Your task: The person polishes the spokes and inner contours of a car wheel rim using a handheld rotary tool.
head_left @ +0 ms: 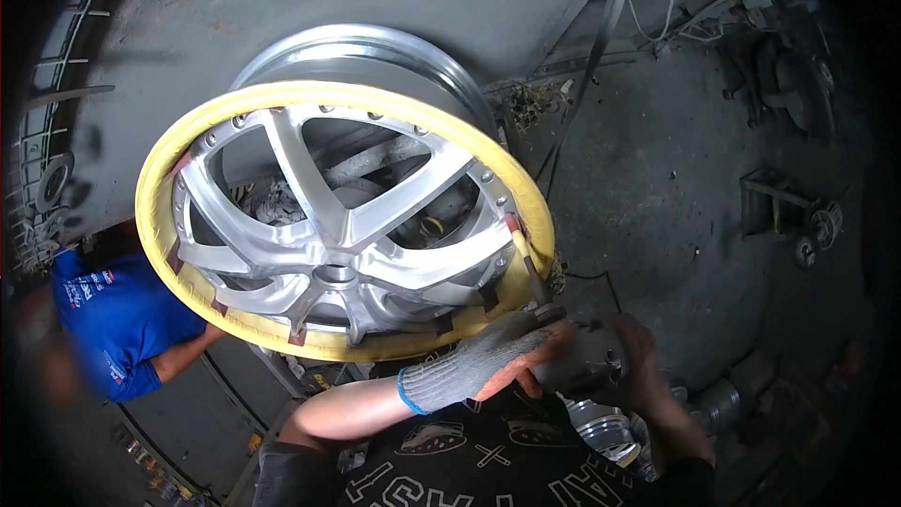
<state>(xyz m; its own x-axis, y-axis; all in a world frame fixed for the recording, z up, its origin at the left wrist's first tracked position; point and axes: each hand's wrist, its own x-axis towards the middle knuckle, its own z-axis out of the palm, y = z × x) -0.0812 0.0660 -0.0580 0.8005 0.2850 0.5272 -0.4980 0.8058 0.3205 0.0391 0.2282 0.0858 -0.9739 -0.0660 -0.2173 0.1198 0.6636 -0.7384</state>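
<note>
A silver spoked wheel rim stands tilted in front of me, its outer lip wrapped in yellow tape. My left hand, in a grey and orange glove, is wrapped round the front of a dark power tool. Bare, my right hand grips the tool's rear at its right side. The tool's thin shaft reaches up to the rim's right edge, with a red and yellow tip at the spoke's end. Small dark red patches sit along the tape.
A person in a blue shirt is at the left, one arm reaching behind the rim. Another silver wheel lies below my hands. A small wheeled frame stands on the floor at the right. Cables lie at the top right.
</note>
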